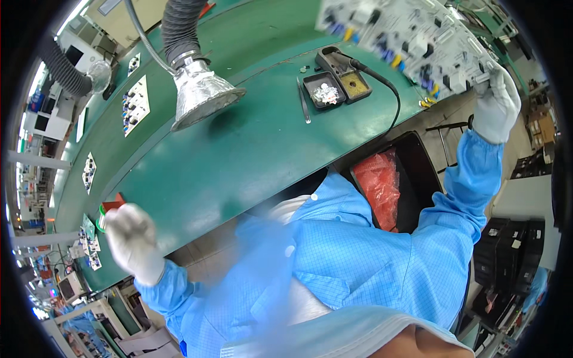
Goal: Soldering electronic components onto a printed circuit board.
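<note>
My right hand (498, 104), in a white glove, is raised at the upper right. Its fingers are closed on the edge of a large white circuit board (412, 51) crowded with black, blue and yellow parts. The board is tilted and runs out of view at the top. My left hand (132, 243), also gloved, is over the bench's left end. Its fingers look curled but are blurred, so what they hold, if anything, is unclear. Right beside it are a red piece (114, 203) and a green-rimmed round item (101, 219), both partly hidden by the glove.
A soldering iron stand (343, 67) with a yellow sponge and a tray of white bits (325, 92) sits on the green bench (250, 149), tweezers (304, 101) alongside. A silver fume hood (203, 95) hangs above. More boards (136, 106) lie left; a black bin (418, 173) holds red plastic (379, 185).
</note>
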Demonstrator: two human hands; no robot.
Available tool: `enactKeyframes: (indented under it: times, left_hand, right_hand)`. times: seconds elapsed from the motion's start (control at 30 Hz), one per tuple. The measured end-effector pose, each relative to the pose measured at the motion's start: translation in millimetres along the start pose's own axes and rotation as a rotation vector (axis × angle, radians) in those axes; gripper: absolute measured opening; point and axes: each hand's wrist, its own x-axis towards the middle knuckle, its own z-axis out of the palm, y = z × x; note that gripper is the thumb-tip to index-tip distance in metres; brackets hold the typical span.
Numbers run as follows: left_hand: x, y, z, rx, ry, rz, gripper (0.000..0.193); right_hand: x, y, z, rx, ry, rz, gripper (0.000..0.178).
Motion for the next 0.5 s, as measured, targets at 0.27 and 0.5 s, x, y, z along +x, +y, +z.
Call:
enactKeyframes:
  times: [0.27, 0.5]
  left_hand:
    - [-88.4, 120.9, -13.7, 0.062, -0.064, 0.733, 0.042]
    - [-172.3, 191.2, -17.9, 0.164, -0.16, 0.683, 0.036]
  right_hand:
    - [-103.3, -30.4, 150.8, 0.368, -0.925, 0.293, 0.015]
    - [-195.0, -8.4, 238.7, 0.135, -0.81, -0.92, 0.018]
